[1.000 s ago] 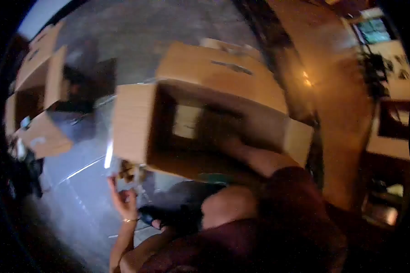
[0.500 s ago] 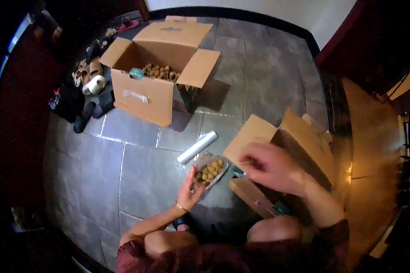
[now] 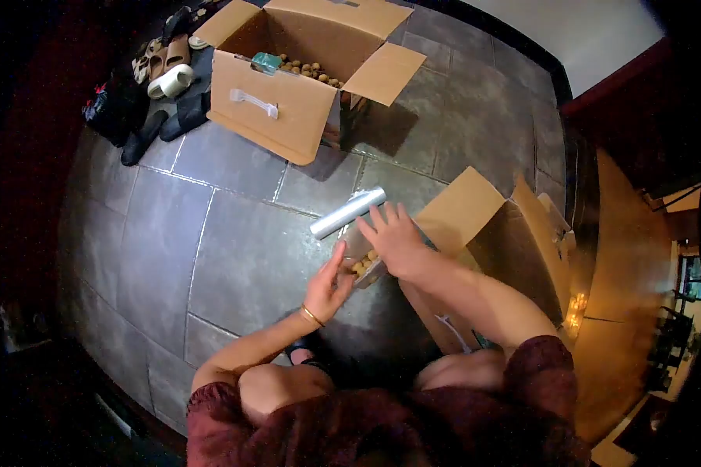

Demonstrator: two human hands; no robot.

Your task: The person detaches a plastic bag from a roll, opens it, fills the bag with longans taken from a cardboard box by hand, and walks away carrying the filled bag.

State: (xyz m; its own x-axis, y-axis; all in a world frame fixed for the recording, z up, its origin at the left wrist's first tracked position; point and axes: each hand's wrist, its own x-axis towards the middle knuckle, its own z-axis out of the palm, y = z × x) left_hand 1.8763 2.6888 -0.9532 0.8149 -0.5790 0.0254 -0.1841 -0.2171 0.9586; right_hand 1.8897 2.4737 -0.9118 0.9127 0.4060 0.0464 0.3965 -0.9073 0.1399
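A clear plastic box (image 3: 364,272) of small round tan fruits, perhaps longans, is tilted in front of me, with its see-through lid raised at the far side. Along its left side my left hand (image 3: 329,289) grips it, a gold bangle on the wrist. My right hand (image 3: 395,240) is over the box's far right corner, fingers spread against or just above the lid; exact contact is hard to make out. It hides part of the fruits. Just beyond, a shiny roll of clear film (image 3: 347,213) lies on the floor.
A large open cardboard box (image 3: 273,117) with many of the same fruits stands ahead. Close on my right is a second open carton (image 3: 514,241), its inside mostly dark. Slippers and shoes (image 3: 171,81) line the far left of the grey tiled floor (image 3: 241,265).
My right hand has come from above the right carton to the plastic box, its fingers now spread. The left hand keeps its hold. The camera view has shifted, so the cardboard box sits higher.
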